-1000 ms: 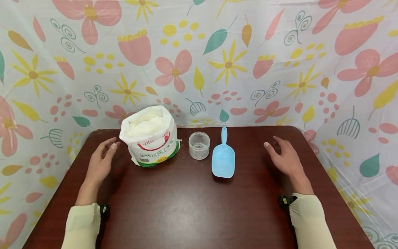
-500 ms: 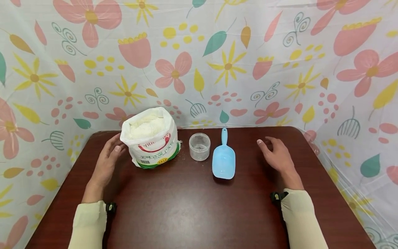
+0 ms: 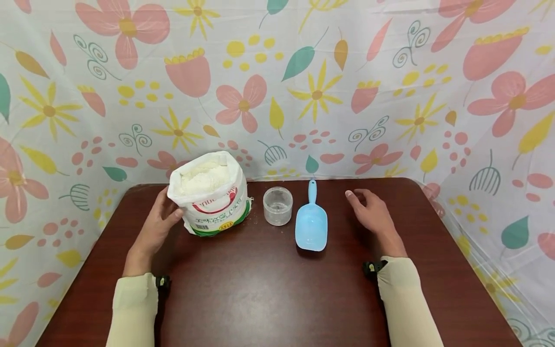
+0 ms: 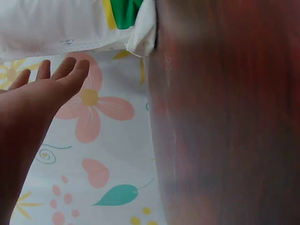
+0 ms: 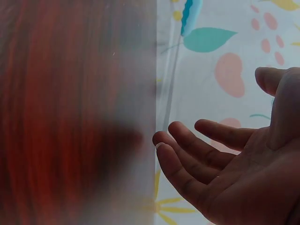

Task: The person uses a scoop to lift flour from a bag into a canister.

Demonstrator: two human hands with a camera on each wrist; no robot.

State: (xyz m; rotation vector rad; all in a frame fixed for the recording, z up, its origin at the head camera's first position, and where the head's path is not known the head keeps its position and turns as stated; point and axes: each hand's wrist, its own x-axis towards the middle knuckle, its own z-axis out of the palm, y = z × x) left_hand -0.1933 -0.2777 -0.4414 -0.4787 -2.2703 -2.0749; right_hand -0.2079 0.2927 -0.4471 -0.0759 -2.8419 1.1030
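An open white flour bag, full of pale powder, stands at the back left of the table. My left hand is at the bag's left side, thumb forward and fingertips partly hidden behind it. In the left wrist view the relaxed fingers lie just off the bag's side. To the right of the bag stands a clear round plastic jar without a lid. Beside it lies a light-blue scoop, handle pointing to the wall. My right hand hovers to the scoop's right, fingers loosely bent, holding nothing.
All of this is on a dark reddish-brown table with rounded back corners. A flower-printed cloth hangs behind and along the sides. A little powder is sprinkled between the bag and the jar.
My left hand has moved right and up to the bag's side. My right hand has moved left, closer to the scoop. Bag, jar and scoop stay where they were.
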